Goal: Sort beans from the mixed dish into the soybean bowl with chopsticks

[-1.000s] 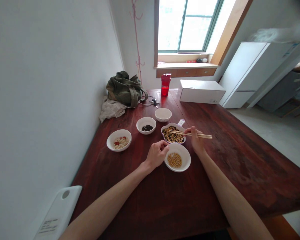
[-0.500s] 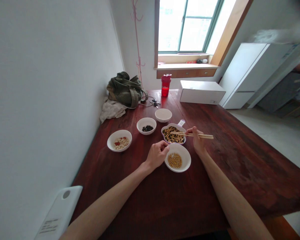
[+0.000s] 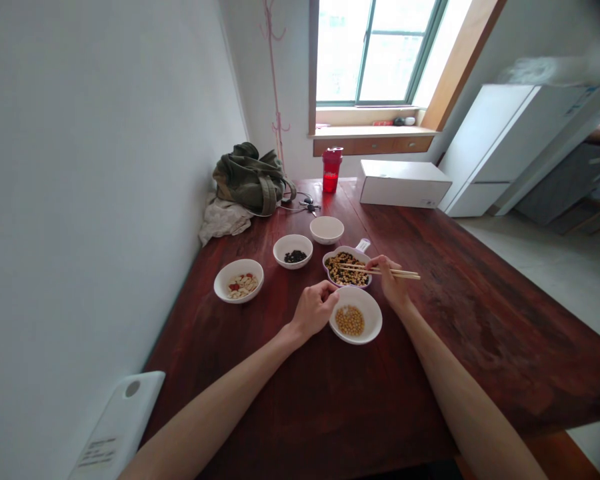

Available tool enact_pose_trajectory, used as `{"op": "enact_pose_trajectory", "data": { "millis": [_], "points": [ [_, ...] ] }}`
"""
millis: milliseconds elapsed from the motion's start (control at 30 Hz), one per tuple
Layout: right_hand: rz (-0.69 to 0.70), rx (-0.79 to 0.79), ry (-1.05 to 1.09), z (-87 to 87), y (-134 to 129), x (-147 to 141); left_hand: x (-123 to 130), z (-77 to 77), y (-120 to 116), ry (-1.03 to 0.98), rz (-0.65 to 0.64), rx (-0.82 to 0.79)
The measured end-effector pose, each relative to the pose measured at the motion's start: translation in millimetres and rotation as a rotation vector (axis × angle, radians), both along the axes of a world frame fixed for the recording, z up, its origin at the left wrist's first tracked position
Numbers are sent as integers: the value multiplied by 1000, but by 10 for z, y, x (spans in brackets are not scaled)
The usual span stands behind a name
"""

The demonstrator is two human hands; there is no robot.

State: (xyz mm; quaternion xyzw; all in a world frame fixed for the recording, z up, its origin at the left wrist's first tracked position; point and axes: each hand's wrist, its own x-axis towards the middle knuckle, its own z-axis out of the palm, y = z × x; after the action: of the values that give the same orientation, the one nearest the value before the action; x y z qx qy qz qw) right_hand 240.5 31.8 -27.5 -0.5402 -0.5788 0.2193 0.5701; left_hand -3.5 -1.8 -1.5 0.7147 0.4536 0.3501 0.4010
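My right hand (image 3: pixel 389 280) is closed around a pair of chopsticks (image 3: pixel 403 273), whose tips reach into the handled dish (image 3: pixel 365 244). That dish holds a mix of yellow beans and dark pieces (image 3: pixel 347 268). My left hand (image 3: pixel 314 308) grips the left rim of a white bowl (image 3: pixel 374 327) with its fingertips. Yellow beans (image 3: pixel 350 321) lie in the bottom of this bowl. Left of it stand a bowl (image 3: pixel 280 248) with black pieces (image 3: pixel 295 256) and a bowl (image 3: pixel 221 288) with pale and red pieces (image 3: pixel 243 285).
Another white bowl (image 3: pixel 327 230) sits behind the dish. Farther back are a red shaker bottle (image 3: pixel 331 172), a white box (image 3: pixel 403 183), keys (image 3: pixel 311 207) and a green bag (image 3: pixel 250 177). A white board-like object (image 3: pixel 123 423) stands by the left wall.
My right hand has shifted slightly left, and the chopsticks have slid farther left over the dish. My left hand stays on the bowl's rim.
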Motion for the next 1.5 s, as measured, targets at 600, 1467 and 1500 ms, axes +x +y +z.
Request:
{"op": "enact_pose_trajectory", "data": {
  "millis": [600,1467,1500],
  "points": [
    [-5,88,-172,105,-47,-91,-1,-3,9,3,-7,3],
    [19,53,-85,70,-40,-58,3,6,7,3,-5,20],
    [15,55,-99,75,-39,-60,3,4,7,2,-4,19]
  ]
}}
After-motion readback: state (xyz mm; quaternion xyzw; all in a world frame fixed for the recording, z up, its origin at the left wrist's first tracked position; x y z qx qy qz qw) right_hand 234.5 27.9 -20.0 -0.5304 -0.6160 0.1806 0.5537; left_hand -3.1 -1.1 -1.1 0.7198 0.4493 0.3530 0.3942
